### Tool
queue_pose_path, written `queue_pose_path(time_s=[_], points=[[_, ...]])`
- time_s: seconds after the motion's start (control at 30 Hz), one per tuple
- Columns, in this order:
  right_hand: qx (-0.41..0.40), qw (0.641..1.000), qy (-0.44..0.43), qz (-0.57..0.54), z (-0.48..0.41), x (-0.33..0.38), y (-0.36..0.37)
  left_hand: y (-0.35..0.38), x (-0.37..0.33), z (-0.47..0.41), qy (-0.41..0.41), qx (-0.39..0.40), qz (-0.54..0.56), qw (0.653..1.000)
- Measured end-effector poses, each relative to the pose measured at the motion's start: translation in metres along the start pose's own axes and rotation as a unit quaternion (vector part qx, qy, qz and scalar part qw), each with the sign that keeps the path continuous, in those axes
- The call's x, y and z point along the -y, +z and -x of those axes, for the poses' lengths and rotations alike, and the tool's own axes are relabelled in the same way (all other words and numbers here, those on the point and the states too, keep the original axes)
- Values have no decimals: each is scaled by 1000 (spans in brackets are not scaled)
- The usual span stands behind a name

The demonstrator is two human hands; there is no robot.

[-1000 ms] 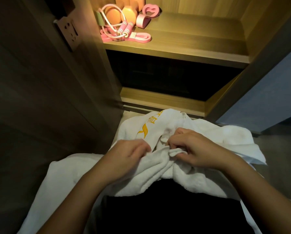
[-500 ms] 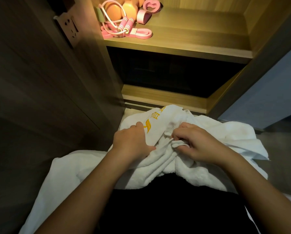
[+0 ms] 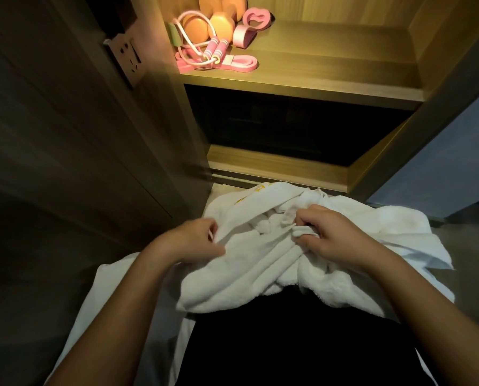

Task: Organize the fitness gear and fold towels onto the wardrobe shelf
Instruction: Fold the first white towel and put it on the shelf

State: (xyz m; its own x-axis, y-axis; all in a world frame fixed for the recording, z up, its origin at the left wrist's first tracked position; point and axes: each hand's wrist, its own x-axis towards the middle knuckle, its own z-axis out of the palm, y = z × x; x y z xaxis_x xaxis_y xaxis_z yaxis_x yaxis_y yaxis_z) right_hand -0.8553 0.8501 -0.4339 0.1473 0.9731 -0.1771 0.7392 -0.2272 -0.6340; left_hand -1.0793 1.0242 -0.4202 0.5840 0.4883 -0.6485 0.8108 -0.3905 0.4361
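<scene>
Head view: on the white towel [image 3: 260, 263] the yellow print [image 3: 256, 190] is mostly folded away, and the orange dumbbells [image 3: 222, 23] on the wardrobe shelf [image 3: 330, 76] are cut off by the frame's top. Below that shelf, the left hand [image 3: 189, 242] pinches the towel's edge, while the right hand [image 3: 335, 240] clamps its fingers on a bunched fold.

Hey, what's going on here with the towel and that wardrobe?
A person is working a bunched white towel in front of the wardrobe: the left hand pinches one edge, the right hand grips a gathered fold. It is not yet folded. A pink jump rope and orange dumbbells already sit on the lit shelf.
</scene>
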Motion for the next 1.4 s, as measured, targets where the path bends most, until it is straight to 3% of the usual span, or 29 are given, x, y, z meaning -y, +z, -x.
queue_pose_path(time_s=[0.03, 0.1, 0.17, 0.27, 0.33, 0.4, 0.5, 0.63, 0.7, 0.77, 0.83, 0.9, 1.0, 1.13, 1.2, 1.27, 1.4], points=[[-4, 1000, 4, 1, 0, 0, -1, -1, 8, 3, 3, 45, -18, 999], [-12, 1000, 8, -1, -1, 1, -3, -4, 21, 9, 35, 17, 36, 999], [-15, 1000, 10, -10, -2, 1, -4, -10, 30, 10, 54, -82, 143, 985], [-16, 999, 17, -43, -4, 2, -5, -10, 29, 2, 60, -249, 240, 936], [-26, 996, 35, -80, -4, -1, -5, -9, 27, -5, 68, -316, 226, 919], [-38, 991, 60, -111, -4, -4, -5, -11, 33, -9, 79, -310, 199, 926], [-40, 988, 82, -127, -6, -7, -4, -8, 43, -2, 102, -285, 246, 921], [-34, 986, 85, -139, -8, -4, -1, 15, 41, 15, 196, -424, 150, 871], [-35, 986, 84, -142, -8, -3, -1, 28, 41, 16, 159, -387, 140, 898], [-38, 986, 81, -139, -7, -3, -1, 40, 42, 11, 33, -284, 70, 956], [-37, 986, 81, -140, -5, -2, -1, 48, 40, 3, -66, -182, 62, 979], [-35, 986, 82, -142, -5, -1, -1, 53, 38, -4, -96, -140, 133, 977], [-38, 984, 88, -147, -6, -1, 0, 56, 36, -6, -65, -101, 254, 960], [-34, 984, 91, -147, -7, -2, 1, 58, 38, 11, -47, -38, 429, 901], [-32, 985, 91, -143, -8, -2, 1, 60, 41, 16, -54, -44, 483, 873], [-32, 986, 87, -141, -9, -2, 1, 64, 43, 15, -48, -82, 462, 882], [-35, 986, 85, -136, -8, -2, 3, 76, 43, 8, -64, -226, 453, 860]])
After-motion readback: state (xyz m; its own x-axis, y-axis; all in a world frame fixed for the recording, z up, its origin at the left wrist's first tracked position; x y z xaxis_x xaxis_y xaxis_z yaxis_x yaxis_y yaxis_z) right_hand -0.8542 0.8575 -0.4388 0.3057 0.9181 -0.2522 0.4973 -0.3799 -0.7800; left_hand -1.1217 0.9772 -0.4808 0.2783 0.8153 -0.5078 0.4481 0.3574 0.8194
